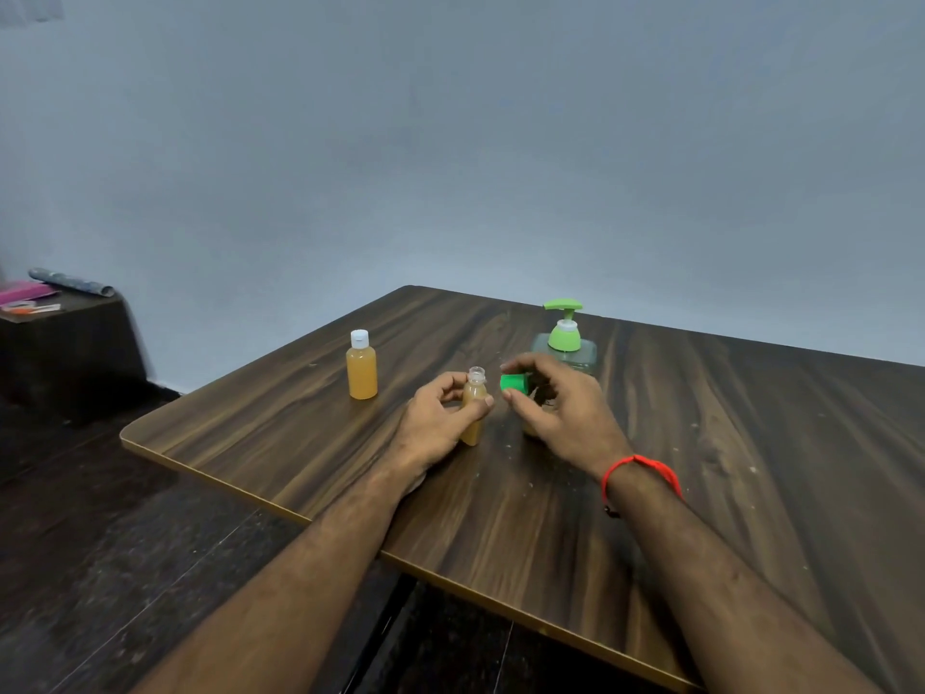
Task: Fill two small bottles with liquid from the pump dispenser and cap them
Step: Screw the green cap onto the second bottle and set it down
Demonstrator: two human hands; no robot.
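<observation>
My left hand (436,422) grips a small open-necked bottle (473,393) of amber liquid, held upright on the table. Just to its right, my right hand (560,403) pinches a green cap (514,383) between thumb and fingers, close beside the bottle's neck but apart from it. A second small bottle (362,365) with amber liquid and a white cap stands upright to the left. The pump dispenser (565,338), clear with a green pump head, stands behind my right hand; its lower part is partly hidden.
The dark wooden table (701,443) has its rounded left corner (131,439) near the dark floor. A low dark stand (65,338) with a rolled paper and pink items sits by the wall at far left.
</observation>
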